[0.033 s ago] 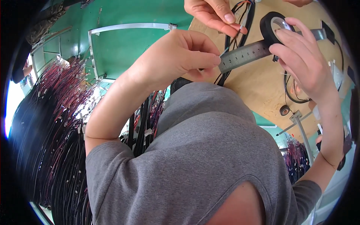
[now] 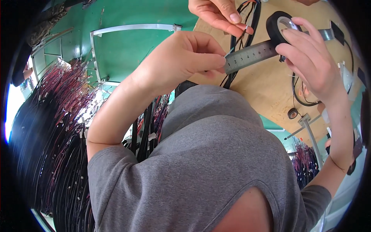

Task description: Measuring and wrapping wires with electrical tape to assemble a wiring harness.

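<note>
My left hand [image 2: 193,58] is closed in a pinch on a thin wire [image 2: 232,50], right at the low end of a steel ruler [image 2: 249,57]. The ruler slants up to the right across the board. My right hand [image 2: 313,58] grips a roll of black tape [image 2: 275,29], which overlaps the ruler's middle; whether these fingers also press on the ruler is hidden. Beyond my left hand, another person's hand [image 2: 222,15] holds thin wires with a small white end. A black cable bundle [image 2: 255,19] passes behind the ruler.
The wooden board [image 2: 266,92] carries a small tape roll [image 2: 293,113] and looped black cable [image 2: 299,98]. A metal bracket [image 2: 306,120] sits at its edge. Large hanging wire bundles [image 2: 58,135] fill the left side. A metal frame [image 2: 135,27] stands on the green floor.
My right hand, the tape roll and the ruler have shifted very slightly left. The other person's hand has also moved a little left. My left hand keeps its pinch.
</note>
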`<state>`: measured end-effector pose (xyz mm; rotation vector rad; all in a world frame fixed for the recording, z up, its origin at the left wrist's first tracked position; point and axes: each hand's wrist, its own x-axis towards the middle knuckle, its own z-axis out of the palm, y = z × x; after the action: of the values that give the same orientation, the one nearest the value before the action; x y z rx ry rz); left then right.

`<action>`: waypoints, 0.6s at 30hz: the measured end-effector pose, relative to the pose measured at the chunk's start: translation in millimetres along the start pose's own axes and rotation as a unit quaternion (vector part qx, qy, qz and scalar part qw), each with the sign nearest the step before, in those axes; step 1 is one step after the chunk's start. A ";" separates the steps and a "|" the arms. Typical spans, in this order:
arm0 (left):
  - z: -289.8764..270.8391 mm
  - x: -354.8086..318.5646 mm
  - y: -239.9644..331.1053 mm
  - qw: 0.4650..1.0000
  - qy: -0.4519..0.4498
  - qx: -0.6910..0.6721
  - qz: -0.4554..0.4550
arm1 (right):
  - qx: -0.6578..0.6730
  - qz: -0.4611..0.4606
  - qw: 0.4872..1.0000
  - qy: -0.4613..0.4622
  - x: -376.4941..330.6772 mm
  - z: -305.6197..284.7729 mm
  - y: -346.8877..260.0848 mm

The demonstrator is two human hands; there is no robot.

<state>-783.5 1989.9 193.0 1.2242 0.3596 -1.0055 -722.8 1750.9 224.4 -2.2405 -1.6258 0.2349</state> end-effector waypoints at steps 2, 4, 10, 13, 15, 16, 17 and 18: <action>-0.6 -1.3 -2.4 1.000 -0.001 -0.015 -0.003 | 0.019 0.001 1.000 0.010 0.1 6.4 2.3; 0.2 -2.9 -2.9 1.000 0.000 -0.030 -0.007 | 0.046 0.027 0.998 0.023 -1.4 14.2 1.4; 3.1 -7.1 1.4 0.998 0.019 0.057 0.005 | 0.131 0.077 0.980 0.130 -1.2 39.7 -12.9; 2.6 -5.0 0.8 0.990 0.034 0.137 0.006 | 0.186 0.105 0.963 0.164 19.0 49.6 -28.0; 1.7 -4.5 -1.2 0.987 0.029 0.156 0.030 | 0.191 0.117 0.961 0.160 33.5 53.5 -28.7; 1.1 -4.2 -1.2 0.987 0.029 0.157 0.028 | 0.225 0.125 0.953 0.159 36.4 56.2 -27.7; 0.2 -3.8 -1.1 0.983 0.036 0.176 0.036 | 0.259 0.133 0.944 0.158 39.0 58.3 -27.0; -0.6 -3.9 -1.1 0.979 0.041 0.196 0.044 | 0.271 0.133 0.939 0.163 41.4 59.3 -27.1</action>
<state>-786.3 1992.1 194.9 1.6265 0.1730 -0.9788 -753.5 1808.6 183.3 -1.9287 -0.9401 0.3171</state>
